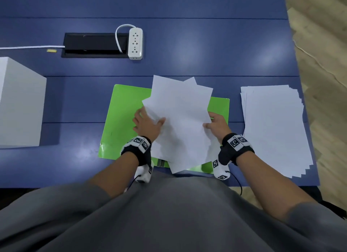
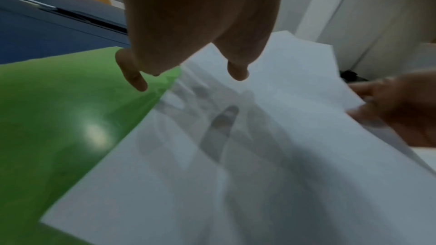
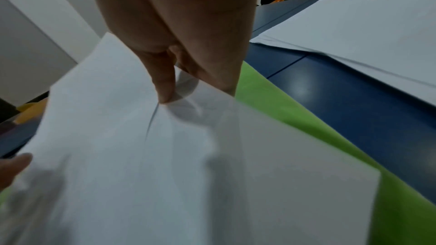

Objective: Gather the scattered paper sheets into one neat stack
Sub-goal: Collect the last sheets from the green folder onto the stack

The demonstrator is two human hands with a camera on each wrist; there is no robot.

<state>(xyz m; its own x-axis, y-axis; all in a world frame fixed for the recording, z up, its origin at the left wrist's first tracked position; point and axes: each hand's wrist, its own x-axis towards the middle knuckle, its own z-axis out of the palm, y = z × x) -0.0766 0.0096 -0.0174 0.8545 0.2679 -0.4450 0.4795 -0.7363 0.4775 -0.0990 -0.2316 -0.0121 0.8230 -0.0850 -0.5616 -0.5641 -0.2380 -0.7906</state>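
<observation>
A loose, uneven bundle of white paper sheets [image 1: 180,120] is held between both hands just above a green folder [image 1: 122,120]; the corners fan out at different angles. My left hand [image 1: 150,120] pinches the bundle's left edge, thumb on top and fingers underneath. In the left wrist view my left hand [image 2: 186,78] shows those fingers as shadows through the sheets [image 2: 283,156]. My right hand [image 1: 210,123] pinches the right edge. The right wrist view shows my right hand [image 3: 193,90] with its thumb pressing a crease into the sheets [image 3: 165,174].
A second, roughly squared pile of white sheets [image 1: 274,129] lies at the right of the blue table [image 1: 187,45], near its edge. A white box [image 1: 18,101] stands at the left. A power strip [image 1: 135,43] and a black cable slot [image 1: 93,45] lie farther back.
</observation>
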